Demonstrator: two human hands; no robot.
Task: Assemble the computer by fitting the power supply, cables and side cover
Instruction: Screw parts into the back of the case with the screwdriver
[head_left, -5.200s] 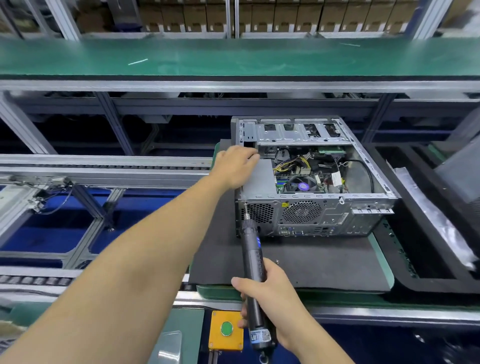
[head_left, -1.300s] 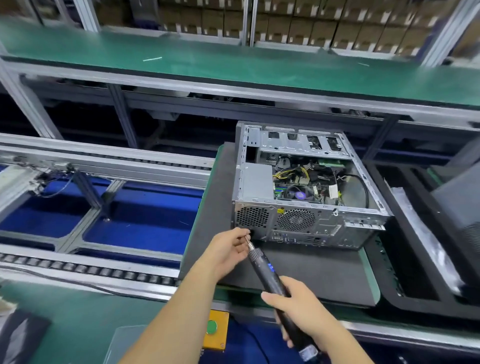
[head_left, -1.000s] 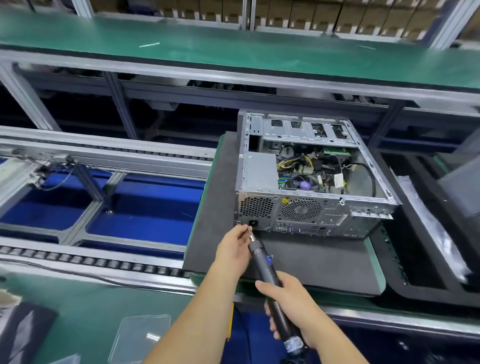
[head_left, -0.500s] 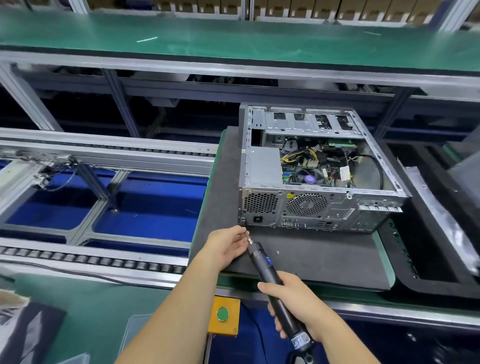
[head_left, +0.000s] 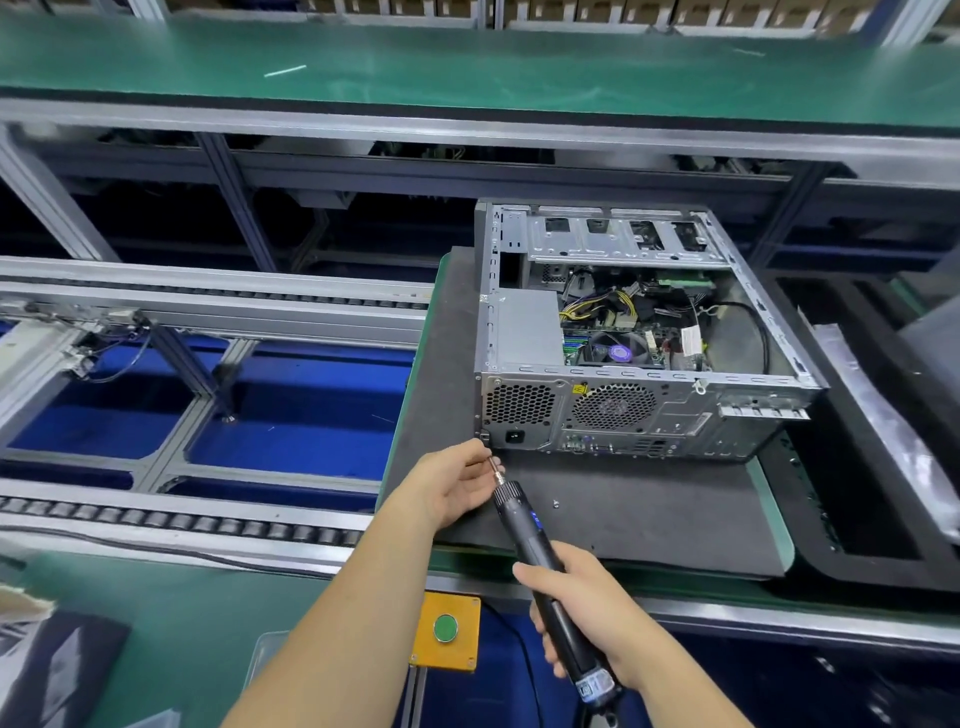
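An open grey computer case (head_left: 644, 410) lies on its side on a black mat (head_left: 639, 509), rear panel facing me. The grey power supply (head_left: 527, 330) sits inside at the left rear, with cables and the motherboard to its right. My right hand (head_left: 576, 603) grips a black electric screwdriver (head_left: 530, 540), which points up and left toward the case's lower left rear corner. My left hand (head_left: 457, 486) pinches the screwdriver's metal bit at its tip, just below that corner. Whether a screw is on the bit is hidden.
The mat lies on a green pallet (head_left: 774, 530) on the conveyor. A black foam tray (head_left: 862, 467) with a plastic bag stands to the right. A yellow box with a green button (head_left: 445, 631) is at the near edge. Roller rails (head_left: 171, 519) run to the left.
Five seconds ago my left hand rested on the power supply; it has since come down to the screwdriver's tip. In the last second both hands stayed near the lower left rear corner.
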